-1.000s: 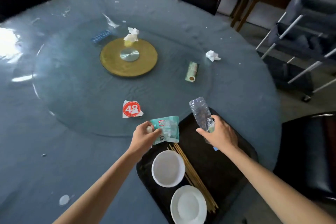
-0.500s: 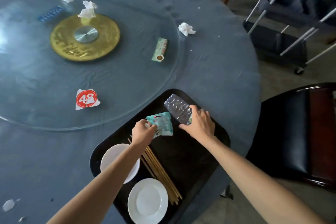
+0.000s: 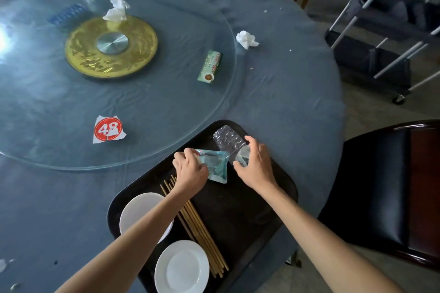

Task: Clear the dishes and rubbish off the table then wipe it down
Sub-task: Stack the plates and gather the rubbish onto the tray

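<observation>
- Rubbish-gathering step: left hand (image 3: 190, 170) is clamped on a teal wrapper (image 3: 215, 166), right hand (image 3: 253, 164) on a crushed bottle (image 3: 227, 139), both over the tray (image 3: 281, 181).
- Next, probably: both get let go, then the "48" scrap (image 3: 108, 129) mid-left on the worktop (image 3: 285, 93) gets grabbed.

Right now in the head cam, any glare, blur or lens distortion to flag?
Head view: blown-out glare on the round glass turntable at the left edge; wide-angle bending curves the blue-clothed table rim; left hand on the teal plastic pouch and right hand on the crumpled clear bottle look reasonably sharp over the black tray; far scraps look soft.
</observation>
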The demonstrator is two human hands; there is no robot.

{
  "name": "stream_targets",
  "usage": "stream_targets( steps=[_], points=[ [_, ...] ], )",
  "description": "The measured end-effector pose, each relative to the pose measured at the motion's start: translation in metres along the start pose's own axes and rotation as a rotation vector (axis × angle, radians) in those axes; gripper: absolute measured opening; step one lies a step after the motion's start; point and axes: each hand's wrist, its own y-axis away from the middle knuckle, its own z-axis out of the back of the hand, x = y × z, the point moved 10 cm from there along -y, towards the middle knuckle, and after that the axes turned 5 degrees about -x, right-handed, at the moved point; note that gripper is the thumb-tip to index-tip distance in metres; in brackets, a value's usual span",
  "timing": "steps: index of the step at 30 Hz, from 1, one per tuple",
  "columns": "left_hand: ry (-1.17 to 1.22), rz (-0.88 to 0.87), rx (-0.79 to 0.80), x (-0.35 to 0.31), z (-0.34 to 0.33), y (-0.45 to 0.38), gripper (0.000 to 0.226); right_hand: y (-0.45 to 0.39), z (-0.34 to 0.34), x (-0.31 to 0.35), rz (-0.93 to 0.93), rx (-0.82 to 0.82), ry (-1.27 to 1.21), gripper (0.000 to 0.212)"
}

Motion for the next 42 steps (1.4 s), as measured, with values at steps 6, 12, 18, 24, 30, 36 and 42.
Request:
stream_targets(
  steps=[6, 12, 18, 24, 30, 36, 42],
  points=[
    [-0.169, -0.180, -0.033, -0.017, -0.007, -0.003, 0.058, 0.011, -0.024, 0.038, 0.155, 0.032, 0.057, 0.074],
    [-0.246, -0.279, -0.019, -0.013, -0.010, 0.002, 0.091, 0.017, -0.020, 0.031, 0.177, -0.034, 0.060, 0.096],
    [-0.214, -0.378, 0.015, -0.023, -0.004, 0.027, 0.105, 0.042, 0.005, 0.019, 0.192, -0.064, -0.020, 0.103],
    [-0.263, -0.445, 0.010, -0.034, 0.005, 0.064, 0.089, 0.096, 0.048, -0.008, 0.134, -0.170, -0.091, 0.094],
    [-0.323, -0.419, 0.050, -0.037, -0.004, 0.107, 0.086, 0.147, 0.090, -0.038, 0.145, -0.193, -0.069, 0.092],
    [-0.317, -0.621, 0.029, -0.098, -0.036, 0.192, 0.075, 0.159, 0.158, -0.078, 0.206, -0.248, 0.003, 0.094],
    [-0.423, -0.546, -0.149, -0.154, -0.077, 0.234, 0.084, 0.127, 0.212, -0.141, 0.347, -0.173, 0.116, 0.102]
  ],
)
